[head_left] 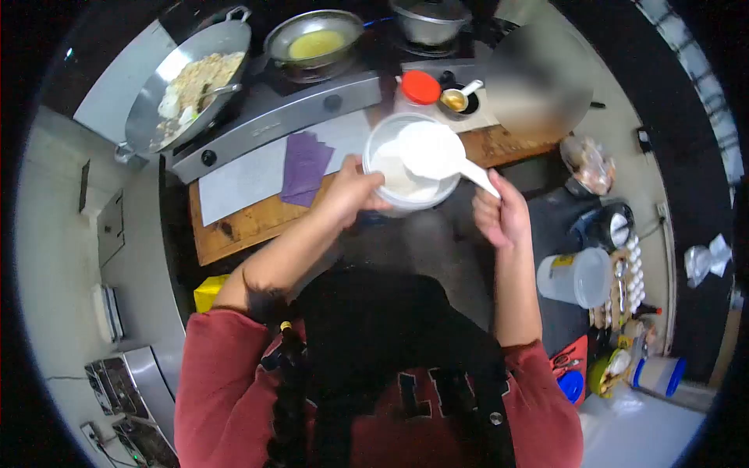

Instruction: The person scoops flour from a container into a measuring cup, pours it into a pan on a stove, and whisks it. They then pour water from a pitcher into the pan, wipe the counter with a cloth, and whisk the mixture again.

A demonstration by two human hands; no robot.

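Red sleeves (226, 374) frame the bottom of the view, with both bare forearms reaching forward. The left hand (351, 193) is closed around the near left side of a white tub (417, 204), held up in front of the body, just short of the counter edge. The right hand (499, 217) is curled round the handle of a white scoop (431, 150), whose bowl sits over the tub's open mouth; white powder shows inside the tub. To the right, near the elbow, a clear plastic jug (577, 277) stands beside a tray of eggs (633, 269). To the left, a yellow box (209, 290) lies below the counter. Beyond the hands, a wooden counter (250, 222) carries a white sheet (242, 178) and a stack of purple cloths (304, 165). Just behind the tub stand a jar with a red lid (421, 87) and a small bowl (455, 100) with a spoon in it. Farther back is the stove (273, 118): a wok (168, 74) with pale food on the left, a pan (316, 43) of yellow liquid in the middle, and a lidded pot (429, 22) on the right.
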